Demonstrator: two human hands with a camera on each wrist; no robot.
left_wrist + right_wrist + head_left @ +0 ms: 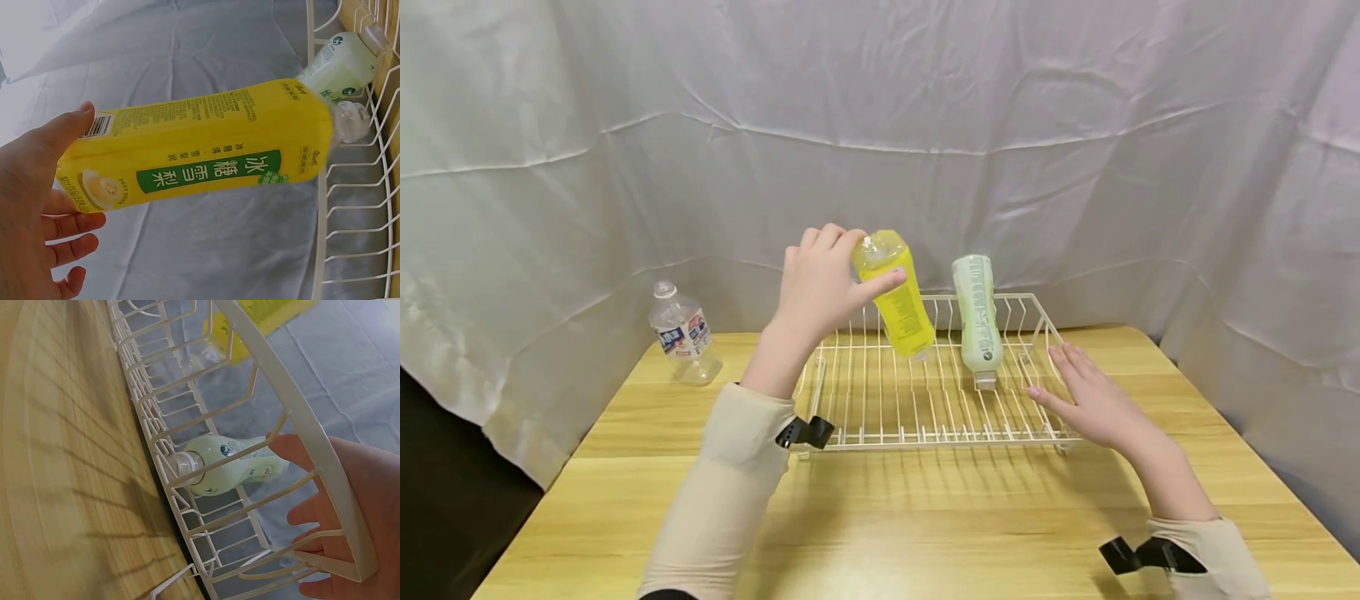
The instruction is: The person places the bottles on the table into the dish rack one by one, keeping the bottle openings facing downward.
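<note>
In the head view my left hand (823,287) grips a yellow-labelled drink bottle (901,312) near its base. The bottle tilts cap-down over the white wire dish rack (880,435). Its cap (351,121) shows close to the rack wires in the left wrist view; whether they touch I cannot tell. A pale green bottle (977,321) stands upside down in the rack, leaning, cap at the wires. My right hand (1097,400) is at the rack's right end with fingers extended, seen beyond the end rail in the right wrist view (350,506).
A clear plastic bottle (685,337) with a blue, white and red label stands upright on the wooden table (925,533), left of the rack. Grey curtains (880,167) hang behind and at both sides.
</note>
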